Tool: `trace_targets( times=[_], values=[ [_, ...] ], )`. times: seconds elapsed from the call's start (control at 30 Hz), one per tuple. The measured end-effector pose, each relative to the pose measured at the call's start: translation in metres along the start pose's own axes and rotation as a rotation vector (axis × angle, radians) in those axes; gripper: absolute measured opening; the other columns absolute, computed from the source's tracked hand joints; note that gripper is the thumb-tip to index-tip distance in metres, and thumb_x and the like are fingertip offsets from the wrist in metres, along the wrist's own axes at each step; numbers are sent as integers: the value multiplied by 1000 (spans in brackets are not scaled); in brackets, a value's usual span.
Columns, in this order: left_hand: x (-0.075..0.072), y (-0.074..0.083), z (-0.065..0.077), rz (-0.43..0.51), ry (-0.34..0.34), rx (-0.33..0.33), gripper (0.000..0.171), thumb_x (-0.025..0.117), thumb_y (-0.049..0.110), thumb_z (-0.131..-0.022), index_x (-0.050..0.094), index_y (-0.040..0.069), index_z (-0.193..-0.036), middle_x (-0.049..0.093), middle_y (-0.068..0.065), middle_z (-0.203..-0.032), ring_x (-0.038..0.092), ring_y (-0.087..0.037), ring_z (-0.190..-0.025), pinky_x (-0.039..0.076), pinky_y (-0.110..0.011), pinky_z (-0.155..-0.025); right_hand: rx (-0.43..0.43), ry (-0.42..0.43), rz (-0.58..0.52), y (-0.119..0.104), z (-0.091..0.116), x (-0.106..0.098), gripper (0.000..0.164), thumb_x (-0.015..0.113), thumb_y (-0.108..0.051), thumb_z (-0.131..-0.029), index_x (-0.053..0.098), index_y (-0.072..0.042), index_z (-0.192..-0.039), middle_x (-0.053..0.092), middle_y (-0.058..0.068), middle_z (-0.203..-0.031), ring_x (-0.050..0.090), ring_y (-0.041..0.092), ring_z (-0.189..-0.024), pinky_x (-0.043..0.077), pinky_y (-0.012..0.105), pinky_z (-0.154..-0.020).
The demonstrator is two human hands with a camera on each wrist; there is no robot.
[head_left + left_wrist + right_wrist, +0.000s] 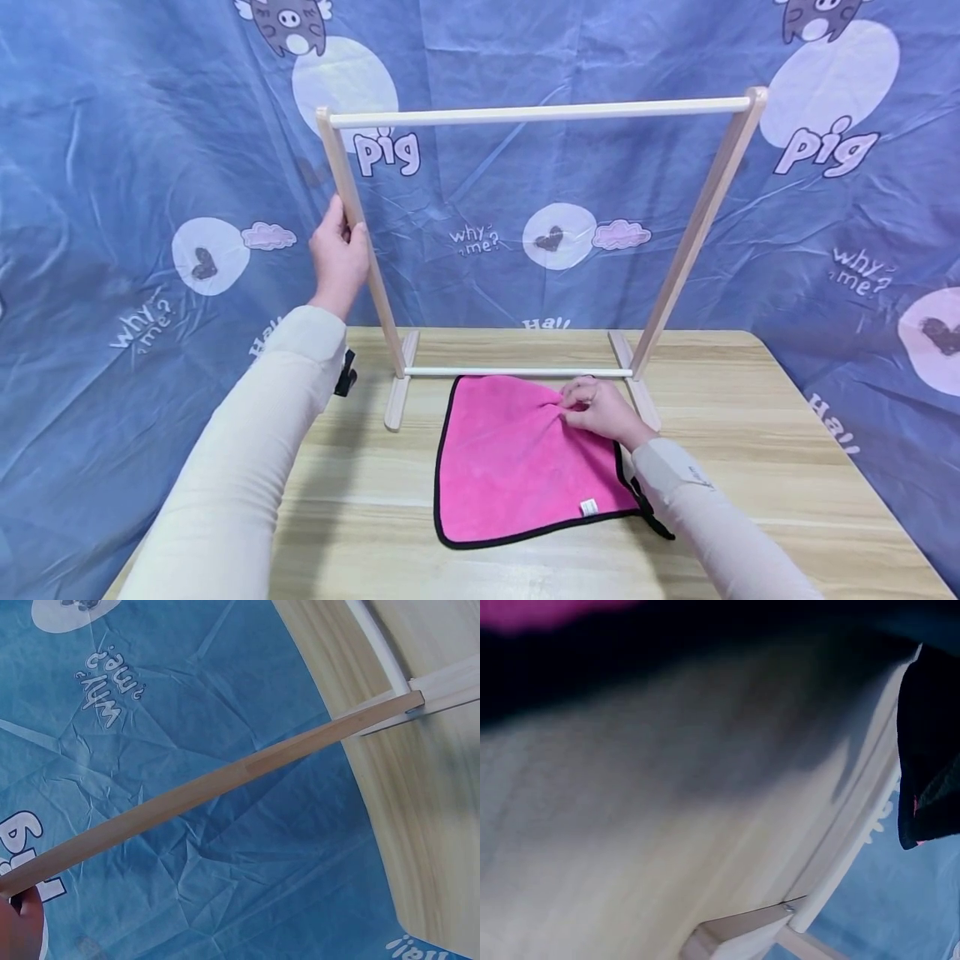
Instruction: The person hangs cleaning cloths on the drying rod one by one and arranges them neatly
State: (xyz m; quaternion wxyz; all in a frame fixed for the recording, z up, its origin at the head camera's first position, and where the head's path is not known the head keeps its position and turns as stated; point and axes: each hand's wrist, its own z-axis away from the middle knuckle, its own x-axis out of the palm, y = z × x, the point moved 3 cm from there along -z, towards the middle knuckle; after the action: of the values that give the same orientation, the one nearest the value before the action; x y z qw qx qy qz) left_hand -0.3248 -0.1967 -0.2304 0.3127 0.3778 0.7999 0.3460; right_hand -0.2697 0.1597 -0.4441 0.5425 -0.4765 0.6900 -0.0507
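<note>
A wooden rack with a white top bar (540,112) stands upright on the table. My left hand (341,258) holds its left post (381,304) about halfway up; in the left wrist view, part of that hand (24,930) shows at the lower left corner against the post (210,784). In front of the rack a pink cloth (502,475) with black edging lies spread out. My right hand (600,408) pinches it near its upper right, drawing up creases. The right wrist view shows only a blurred pink strip of the cloth (555,611), not the fingers.
A thin white lower bar (517,372) joins the rack's feet, just behind the cloth. The right post (697,233) leans outward in view. Behind the wooden table (750,450) hangs a blue printed curtain (465,192), which also borders both sides.
</note>
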Motion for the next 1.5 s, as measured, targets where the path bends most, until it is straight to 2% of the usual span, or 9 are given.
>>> trace_targets(
  times=[0.2, 0.33, 0.47, 0.6, 0.9, 1.13, 1.33, 1.5],
  values=[
    [0, -2, 1, -11, -5, -5, 35, 45, -4, -90, 52, 3, -123, 60, -16, -117, 57, -17, -105, 47, -28, -92, -16, 61, -30, -9, -3, -5, 13, 75, 2, -67, 74, -9, -74, 67, 4, -87, 60, 20, -84, 50, 24, -77],
    [0, -2, 0, -1, -8, -7, 36, 45, -5, -90, 52, 4, -124, 60, -16, -118, 56, -16, -105, 47, -27, -92, -42, 102, -73, -12, -7, -8, 15, 74, 6, -67, 74, -8, -73, 66, 5, -86, 60, 22, -84, 48, 16, -75],
    [0, -3, 0, 4, -15, -18, 38, 45, -4, -91, 51, 6, -126, 59, -15, -120, 56, -16, -107, 47, -28, -92, -83, 141, -65, -17, -11, -13, 16, 74, 7, -66, 74, -8, -72, 66, 6, -85, 60, 24, -85, 46, 9, -74],
    [0, -3, 0, 15, -16, -28, 38, 45, -4, -91, 50, 6, -127, 58, -15, -121, 55, -17, -109, 46, -27, -93, -86, 154, -71, -23, -15, -17, 15, 73, 7, -66, 74, -7, -72, 66, 7, -85, 59, 25, -87, 43, 6, -75],
    [-1, -3, -2, 11, -12, -20, 38, 46, -4, -90, 51, 6, -126, 59, -16, -119, 56, -17, -106, 47, -27, -92, -130, 193, -83, -37, -23, -24, 17, 74, 14, -62, 73, -1, -71, 66, 14, -82, 60, 24, -83, 42, 3, -75],
    [-1, -4, -1, 21, -11, -29, 39, 45, -4, -91, 51, 8, -127, 58, -16, -121, 55, -16, -107, 47, -27, -92, -187, 218, -65, -74, -26, -41, 15, 71, 19, -59, 69, 7, -68, 63, 21, -77, 58, 25, -74, 42, 4, -69],
    [-1, -2, 0, 10, -10, -24, 38, 45, -4, -91, 51, 7, -126, 59, -16, -119, 56, -17, -105, 48, -28, -91, -169, 235, -70, -80, -28, -49, 15, 69, 20, -59, 69, 8, -68, 62, 19, -77, 56, 18, -71, 41, 5, -64],
    [-1, -2, 1, 16, -17, -22, 37, 45, -4, -91, 50, 6, -127, 59, -16, -119, 56, -18, -106, 48, -27, -91, -187, 248, -85, -83, -30, -53, 15, 69, 20, -59, 69, 8, -68, 62, 18, -76, 55, 14, -69, 41, 5, -61]
  ],
)
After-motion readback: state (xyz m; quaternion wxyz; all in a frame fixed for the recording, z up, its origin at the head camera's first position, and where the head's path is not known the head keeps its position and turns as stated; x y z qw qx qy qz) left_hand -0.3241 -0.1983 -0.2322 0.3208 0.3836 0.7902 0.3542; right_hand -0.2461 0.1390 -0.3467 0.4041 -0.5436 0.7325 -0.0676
